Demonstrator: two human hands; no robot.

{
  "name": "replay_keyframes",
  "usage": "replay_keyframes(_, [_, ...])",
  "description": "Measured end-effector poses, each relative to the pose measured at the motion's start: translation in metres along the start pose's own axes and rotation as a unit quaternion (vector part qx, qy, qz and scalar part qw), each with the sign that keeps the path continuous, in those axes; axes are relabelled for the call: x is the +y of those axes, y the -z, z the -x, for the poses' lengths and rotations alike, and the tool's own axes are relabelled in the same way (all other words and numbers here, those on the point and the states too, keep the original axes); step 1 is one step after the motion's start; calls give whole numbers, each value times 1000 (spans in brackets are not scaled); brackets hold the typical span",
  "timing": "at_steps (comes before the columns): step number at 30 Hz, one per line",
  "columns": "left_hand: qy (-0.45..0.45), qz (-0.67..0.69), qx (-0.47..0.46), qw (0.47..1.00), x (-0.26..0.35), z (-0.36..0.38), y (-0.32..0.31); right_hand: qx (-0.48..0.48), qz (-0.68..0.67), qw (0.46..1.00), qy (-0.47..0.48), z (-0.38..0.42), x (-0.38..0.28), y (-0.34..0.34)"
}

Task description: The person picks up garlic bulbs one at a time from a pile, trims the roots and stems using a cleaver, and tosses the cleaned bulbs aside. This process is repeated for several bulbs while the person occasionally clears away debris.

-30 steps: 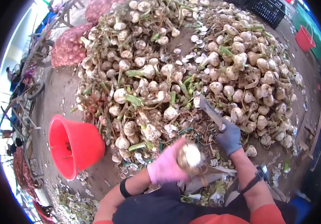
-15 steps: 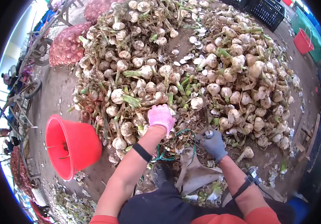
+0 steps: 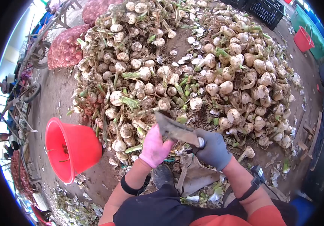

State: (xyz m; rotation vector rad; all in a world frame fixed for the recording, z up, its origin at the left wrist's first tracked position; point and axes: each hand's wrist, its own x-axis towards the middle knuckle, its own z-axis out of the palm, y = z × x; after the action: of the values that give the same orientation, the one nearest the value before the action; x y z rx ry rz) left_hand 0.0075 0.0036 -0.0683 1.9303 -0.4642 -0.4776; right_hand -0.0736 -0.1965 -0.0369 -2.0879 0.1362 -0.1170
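Note:
My right hand, in a grey glove, is closed round the handle of a broad-bladed knife. The dull, dirt-marked blade points up and left across my left hand. That hand wears a pink glove; its thumb shows under the blade, while the curled fingers are partly behind it. Whatever they hold is hidden. Just beyond the blade lies a garlic bulb in a heap of garlic with stalks. A second garlic heap spreads to the right, and a single bulb lies near my right wrist.
A red bucket lies tilted at left, with bits of stalk inside. Filled red mesh sacks stand at upper left. A black crate and another red bucket are at upper right. Wooden pieces lie at right.
My left hand has drawn back from the heap and turned, its thumb now showing. My right hand has swung the knife from pointing away to lying across my left hand.

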Motion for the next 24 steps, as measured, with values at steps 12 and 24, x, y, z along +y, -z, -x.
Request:
replay_keyframes(12, [-115,-264,53,956,61,5,27,-18,-12,990,-141,8,56,-3])
replay_keyframes(24, [205,462,49,862,58,13,28,-57,-49,994,-76,-4,-9,-8])
